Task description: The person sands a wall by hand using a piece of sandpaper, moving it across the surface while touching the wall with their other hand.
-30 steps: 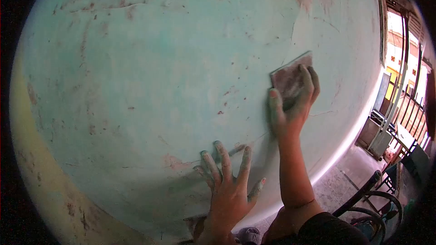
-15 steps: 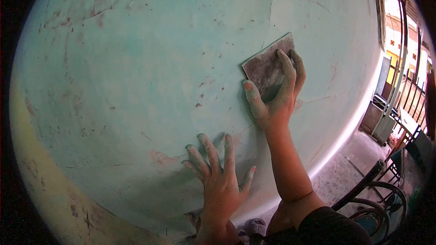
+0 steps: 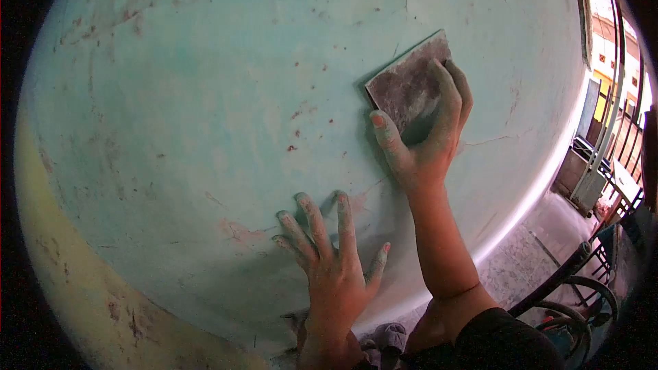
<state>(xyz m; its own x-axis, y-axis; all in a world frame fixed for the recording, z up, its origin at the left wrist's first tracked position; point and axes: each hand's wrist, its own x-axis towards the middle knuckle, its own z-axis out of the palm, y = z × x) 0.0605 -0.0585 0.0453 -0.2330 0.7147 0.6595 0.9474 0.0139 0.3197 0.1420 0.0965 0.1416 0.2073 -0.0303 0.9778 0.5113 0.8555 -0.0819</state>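
My right hand (image 3: 428,144) grips a folded piece of sandpaper (image 3: 408,83), brownish grey and roughly square, flat against the pale green wall (image 3: 226,109). The thumb is at its lower left corner and the fingers bend over its right side; the palm side is hidden. Lower and to the left, my left hand (image 3: 334,281) has its fingers spread, tips touching the wall, with nothing in it. Pale dust coats the fingers of both hands. Dark specks and scraped patches mark the wall, and a thin crack runs right of my right wrist.
A yellowish band (image 3: 89,281) borders the wall at the lower left. On the right are a chair with dark curved tubes (image 3: 558,277), a grey floor (image 3: 521,260) and a barred opening (image 3: 620,109) with daylight behind. A shoe (image 3: 391,337) shows at the bottom.
My right hand and the sandpaper have slid a little up and right across the wall. My left hand stays at the same spot. The view has shifted slightly.
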